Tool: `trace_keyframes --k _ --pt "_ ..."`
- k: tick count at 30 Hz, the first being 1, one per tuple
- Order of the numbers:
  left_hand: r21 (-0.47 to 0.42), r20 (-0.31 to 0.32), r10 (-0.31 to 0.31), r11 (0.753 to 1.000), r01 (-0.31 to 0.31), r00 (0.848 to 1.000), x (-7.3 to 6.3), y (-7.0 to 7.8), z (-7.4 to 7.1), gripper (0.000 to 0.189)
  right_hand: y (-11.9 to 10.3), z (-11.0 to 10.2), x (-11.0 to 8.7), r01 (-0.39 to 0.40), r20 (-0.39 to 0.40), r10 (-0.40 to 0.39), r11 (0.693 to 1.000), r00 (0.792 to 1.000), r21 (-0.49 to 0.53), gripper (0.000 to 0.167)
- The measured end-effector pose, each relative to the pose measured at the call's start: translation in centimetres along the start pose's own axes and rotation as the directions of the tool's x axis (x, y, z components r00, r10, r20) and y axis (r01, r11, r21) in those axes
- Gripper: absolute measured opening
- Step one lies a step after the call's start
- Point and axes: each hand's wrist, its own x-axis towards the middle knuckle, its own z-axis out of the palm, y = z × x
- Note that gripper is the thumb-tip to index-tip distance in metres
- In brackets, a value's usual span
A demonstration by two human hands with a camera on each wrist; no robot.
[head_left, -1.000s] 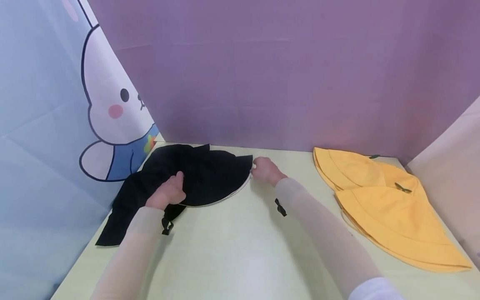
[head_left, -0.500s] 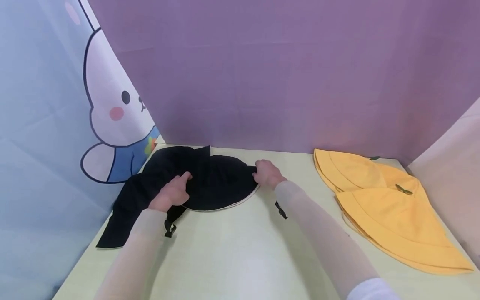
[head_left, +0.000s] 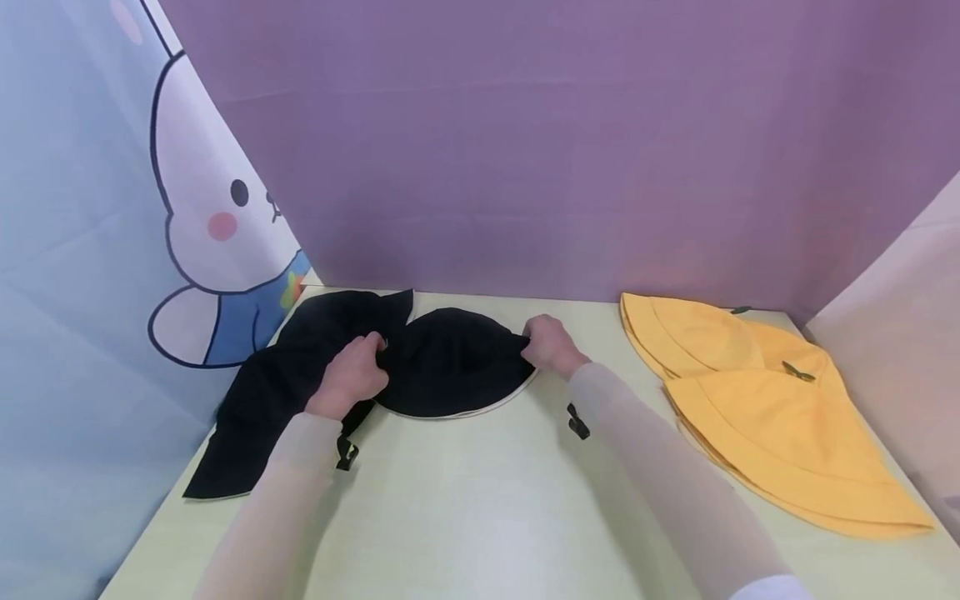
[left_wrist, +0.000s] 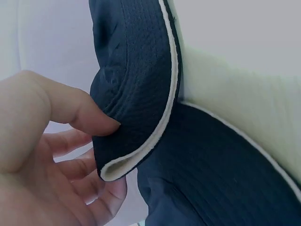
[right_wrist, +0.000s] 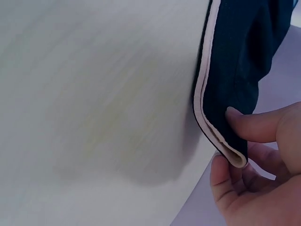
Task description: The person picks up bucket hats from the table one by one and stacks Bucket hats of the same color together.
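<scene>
A folded black bucket hat (head_left: pixel 453 367) with a pale-edged brim spans the gap between my two hands. At its left brim corner my left hand (head_left: pixel 351 379) pinches the fabric; the left wrist view shows the thumb on top of the hat (left_wrist: pixel 136 94) and fingers beneath. My right hand (head_left: pixel 553 343) pinches the opposite brim corner, with the thumb against the dark cloth (right_wrist: pixel 235 66) in the right wrist view. Left of the held hat lie more black hats (head_left: pixel 262 408), overlapping, partly hidden by the left hand and forearm.
Folded yellow hats (head_left: pixel 787 442) with small green leaf tabs overlap at the table's right side. A purple cloth wall (head_left: pixel 525 167) rises behind the pale table (head_left: pixel 465 517). A blue printed curtain (head_left: pixel 67 333) stands on the left, a pale one (head_left: pixel 915 358) on the right.
The right hand went from the hat's right tip to a pinch on it. The left hand shifted slightly right and now pinches the left corner. The hat moved a little right, away from the others.
</scene>
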Motion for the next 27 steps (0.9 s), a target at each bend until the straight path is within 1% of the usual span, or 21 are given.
trace_keyframes --k 5,9,20,23,27 --pt "0.001 -0.012 0.036 0.999 -0.036 0.999 0.6 1.0 0.3 0.038 1.5 -1.0 -1.1 -0.017 0.001 0.017 0.999 1.000 0.051 0.018" --pt "0.007 -0.011 0.071 0.997 -0.071 0.997 1.1 1.8 0.7 0.033 2.9 -1.8 -2.0 -0.038 -0.014 0.039 0.997 0.999 0.061 0.018" --pt "-0.004 -0.017 0.135 0.991 -0.136 0.991 2.5 4.6 2.0 0.033 5.9 -3.5 -4.7 -0.057 -0.065 0.061 0.996 0.996 0.067 0.024" --pt "-0.002 -0.009 0.150 0.989 -0.150 0.989 2.9 5.7 2.2 0.034 6.6 -4.0 -5.5 -0.067 -0.077 0.072 0.995 0.994 0.068 0.025" --pt "0.010 0.013 0.187 0.982 -0.187 0.982 3.4 7.1 2.7 0.037 7.5 -4.8 -6.7 -0.086 -0.084 0.091 0.994 0.992 0.071 0.026"
